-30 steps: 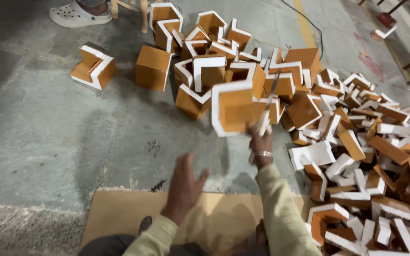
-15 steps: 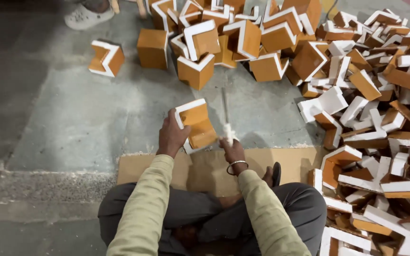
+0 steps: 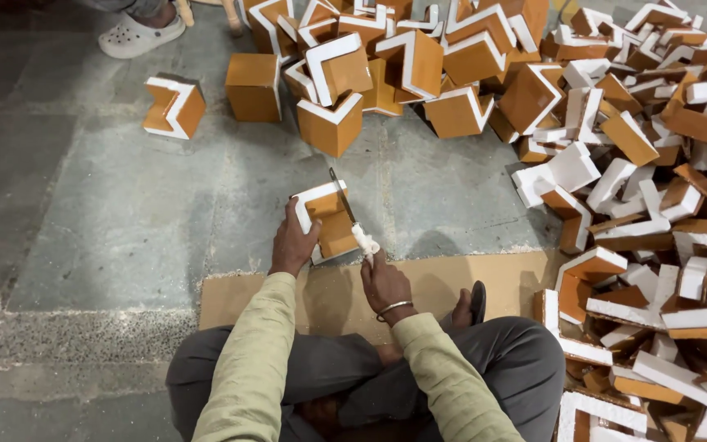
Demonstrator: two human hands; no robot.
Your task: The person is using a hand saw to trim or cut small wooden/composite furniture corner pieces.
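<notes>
Here, orange-and-white foam corner block (image 3: 326,219) on the floor at the cardboard mat's (image 3: 231,299) far edge; likely light, crumbly, best gripped by its outer walls. Left hand (image 3: 292,245) clamped on its near side, right hand (image 3: 384,281) closed round a wrapped-handle knife (image 3: 351,219), blade laid against it. Heaped blocks (image 3: 640,188) piled along the floor's right edge.

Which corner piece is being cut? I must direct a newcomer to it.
Start at the cardboard sheet before the seated person. At its far edge, the left hand steadies one orange corner piece. Only it has a knife across it.
</notes>
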